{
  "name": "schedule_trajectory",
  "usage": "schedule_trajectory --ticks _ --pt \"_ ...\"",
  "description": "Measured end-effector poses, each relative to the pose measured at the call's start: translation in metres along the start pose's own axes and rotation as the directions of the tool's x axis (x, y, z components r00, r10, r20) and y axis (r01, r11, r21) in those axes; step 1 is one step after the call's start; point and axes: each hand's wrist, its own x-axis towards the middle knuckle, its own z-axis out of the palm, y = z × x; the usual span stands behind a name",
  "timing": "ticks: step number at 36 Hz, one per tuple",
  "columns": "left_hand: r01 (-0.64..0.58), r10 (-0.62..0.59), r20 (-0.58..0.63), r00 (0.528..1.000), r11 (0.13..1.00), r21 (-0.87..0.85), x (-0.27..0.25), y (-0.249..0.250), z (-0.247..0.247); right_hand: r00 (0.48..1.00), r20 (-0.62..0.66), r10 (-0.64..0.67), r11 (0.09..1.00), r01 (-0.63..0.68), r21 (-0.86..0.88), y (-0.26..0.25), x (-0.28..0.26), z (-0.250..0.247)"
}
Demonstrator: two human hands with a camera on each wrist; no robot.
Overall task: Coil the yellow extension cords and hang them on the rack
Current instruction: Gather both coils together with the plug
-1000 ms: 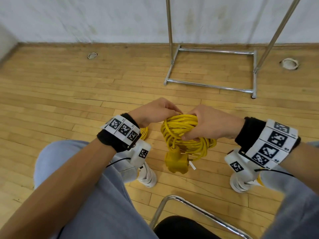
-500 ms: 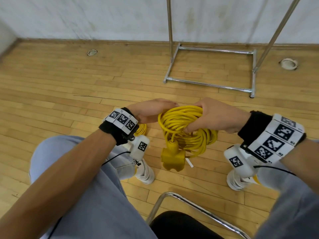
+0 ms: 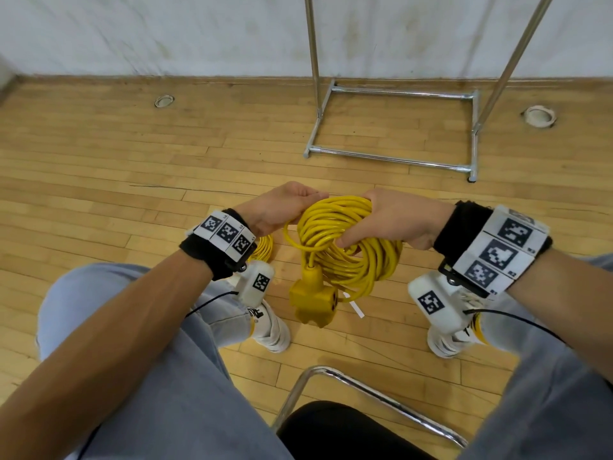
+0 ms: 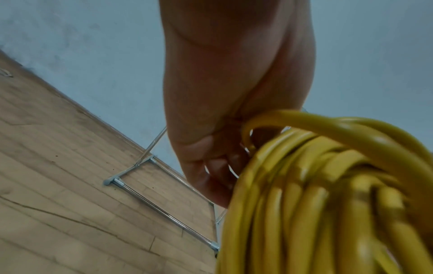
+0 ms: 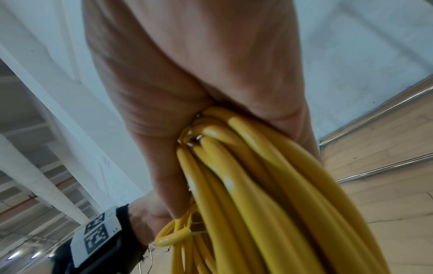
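A coiled yellow extension cord (image 3: 345, 247) hangs between my knees, its yellow socket block (image 3: 313, 300) dangling below the loops. My right hand (image 3: 388, 224) grips the bundle of loops from the right, fingers wrapped round it; the right wrist view shows the strands (image 5: 246, 166) packed in the fist. My left hand (image 3: 285, 207) holds the coil's upper left edge, fingers curled on a strand (image 4: 255, 128). A second yellow cord (image 3: 263, 247) lies on the floor under my left wrist, mostly hidden. The chrome rack (image 3: 391, 154) stands ahead at the wall.
Wooden floor all round. The rack's base frame and two uprights (image 3: 311, 51) are ahead right. A chrome chair frame (image 3: 365, 390) with a black seat sits at the bottom. Two round floor fittings (image 3: 164, 101) lie near the wall. My white shoes (image 3: 270, 330) flank the coil.
Both hands have lifted the coil slightly and shifted it away from me; the socket block swings below. The grip of each hand looks unchanged.
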Motion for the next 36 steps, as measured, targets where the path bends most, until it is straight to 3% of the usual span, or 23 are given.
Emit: schedule_trajectory --ticks 10,16,19,23,24,27,29,32,36 --pt "0.006 -0.005 -0.113 0.994 1.0 0.009 0.001 0.005 0.006 0.999 -0.038 0.005 1.0 -0.004 0.031 0.004 0.004 -0.002" --pt "-0.069 0.09 -0.209 0.974 0.992 0.105 -0.004 0.012 0.005 1.0 0.025 -0.015 0.985 0.01 0.174 0.003 0.003 -0.003" --pt "-0.179 0.255 -0.324 0.911 0.952 0.246 -0.009 0.015 0.002 0.999 0.038 -0.024 0.965 0.013 0.262 0.005 0.006 -0.004" --pt "-0.335 0.508 -0.437 0.742 0.846 0.414 -0.032 0.026 0.007 0.999 -0.042 -0.006 0.949 0.019 0.315 0.008 0.013 -0.008" --pt "-0.364 0.537 -0.42 0.732 0.829 0.425 -0.038 0.029 0.009 0.998 -0.055 -0.009 0.937 0.027 0.347 0.008 0.014 -0.009" --pt "-0.388 0.546 -0.248 0.8 0.787 0.48 -0.052 0.035 0.014 0.996 -0.091 -0.012 0.878 0.054 0.476 0.006 0.015 -0.011" --pt "-0.374 0.562 -0.163 0.811 0.713 0.593 -0.052 0.032 0.015 0.994 -0.11 -0.01 0.838 0.068 0.541 0.002 0.015 -0.012" --pt "-0.355 0.623 -0.16 0.766 0.617 0.703 -0.049 0.03 0.013 0.993 -0.111 -0.037 0.803 0.095 0.588 -0.005 0.015 -0.015" --pt "-0.363 0.687 -0.209 0.696 0.588 0.723 -0.047 0.038 0.008 0.993 -0.086 -0.078 0.767 0.115 0.631 -0.013 0.014 -0.017"
